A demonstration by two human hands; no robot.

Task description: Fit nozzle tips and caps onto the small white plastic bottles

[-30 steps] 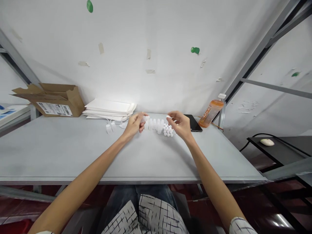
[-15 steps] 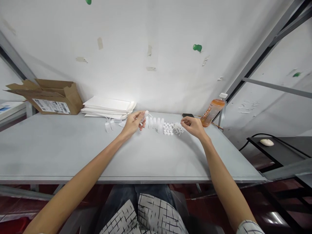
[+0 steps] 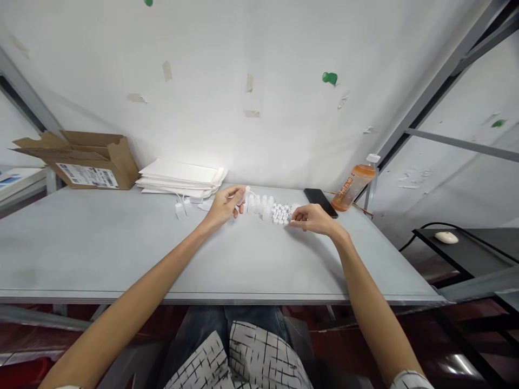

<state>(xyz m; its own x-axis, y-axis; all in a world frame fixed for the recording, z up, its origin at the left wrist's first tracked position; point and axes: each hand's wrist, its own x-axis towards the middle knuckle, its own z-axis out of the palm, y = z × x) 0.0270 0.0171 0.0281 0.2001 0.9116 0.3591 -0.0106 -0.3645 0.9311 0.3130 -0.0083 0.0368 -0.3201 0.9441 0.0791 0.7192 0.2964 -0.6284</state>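
Note:
My left hand point(image 3: 225, 208) is closed around a small white plastic bottle point(image 3: 245, 193), held upright above the table with a thin white strip curving off its top. Beside it stands a row of similar small translucent bottles point(image 3: 259, 203). My right hand point(image 3: 312, 219) has its fingers pinched at the right edge of a cluster of small white caps point(image 3: 279, 214). Whatever lies between those fingertips is too small to make out. A tangle of thin white loops is mostly hidden behind that hand. Two small bottles with strips point(image 3: 180, 209) stand left of my left hand.
At the back left are an open cardboard box point(image 3: 97, 167) and a stack of white envelopes point(image 3: 180, 177). A black phone point(image 3: 320, 202) and a bottle of orange drink point(image 3: 353, 186) sit at the back right. The grey table point(image 3: 243, 265) meets a white wall.
My right hand has moved left and slightly nearer me, from above the white loops to the edge of the caps. More of the phone shows. My left hand keeps the bottle, nearly still.

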